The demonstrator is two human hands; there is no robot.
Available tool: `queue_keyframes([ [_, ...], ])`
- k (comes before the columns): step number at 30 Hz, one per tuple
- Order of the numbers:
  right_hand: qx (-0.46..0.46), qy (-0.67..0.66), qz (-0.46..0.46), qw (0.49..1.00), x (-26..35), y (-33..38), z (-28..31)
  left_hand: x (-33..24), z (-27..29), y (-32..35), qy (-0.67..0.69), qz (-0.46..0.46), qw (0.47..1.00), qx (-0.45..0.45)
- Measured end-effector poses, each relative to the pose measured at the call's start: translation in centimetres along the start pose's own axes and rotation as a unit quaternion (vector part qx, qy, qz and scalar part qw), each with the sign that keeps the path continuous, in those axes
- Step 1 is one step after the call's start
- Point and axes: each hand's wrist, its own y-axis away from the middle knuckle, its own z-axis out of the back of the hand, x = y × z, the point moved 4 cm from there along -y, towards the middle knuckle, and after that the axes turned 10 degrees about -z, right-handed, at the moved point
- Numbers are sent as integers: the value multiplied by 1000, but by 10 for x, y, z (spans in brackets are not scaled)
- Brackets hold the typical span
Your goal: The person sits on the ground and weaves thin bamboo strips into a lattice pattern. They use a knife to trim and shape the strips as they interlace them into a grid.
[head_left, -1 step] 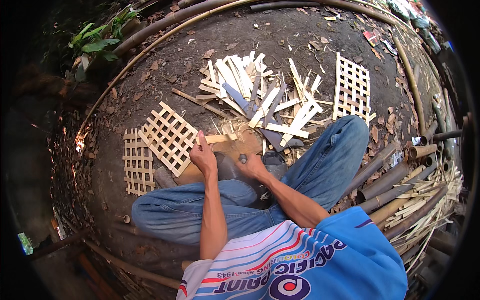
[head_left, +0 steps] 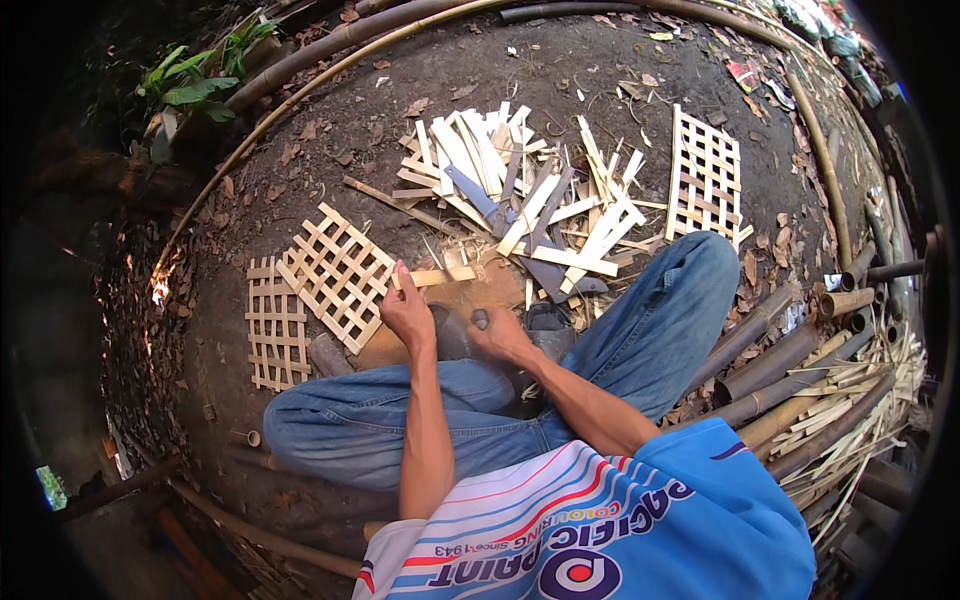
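My left hand (head_left: 408,312) is closed on one end of a pale bamboo strip (head_left: 448,277), which points right above a brown wooden block (head_left: 490,290). In my right hand (head_left: 500,338), fingers wrapped round it, is a dark-handled tool (head_left: 481,319); only its rounded end shows, and I cannot make out a blade. Just left of my left hand lies a woven bamboo lattice (head_left: 340,270), partly overlapping a second lattice (head_left: 265,325). Ahead of my hands, loose bamboo strips (head_left: 480,150) lie in a pile, with a flat blue-grey blade (head_left: 470,190) among them.
Another woven panel (head_left: 704,180) lies beyond my right knee (head_left: 690,270). Bamboo poles (head_left: 770,360) and a heap of thin slivers (head_left: 850,410) are at the right. A long curved pole (head_left: 270,130) borders the leaf-strewn dirt ground at the far left, near green plants (head_left: 195,90).
My right hand has shifted slightly left with the dark-handled tool. My left hand and the bamboo strip stay in place.
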Motion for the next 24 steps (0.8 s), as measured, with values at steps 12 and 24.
queue_keyframes([
  [12,-87,10,5,996,-29,-17,-18,-3,-8,2,6,24,999,21],
  [24,-13,77,-100,992,-44,-24,3,-3,-12,4,80,63,994,27],
])
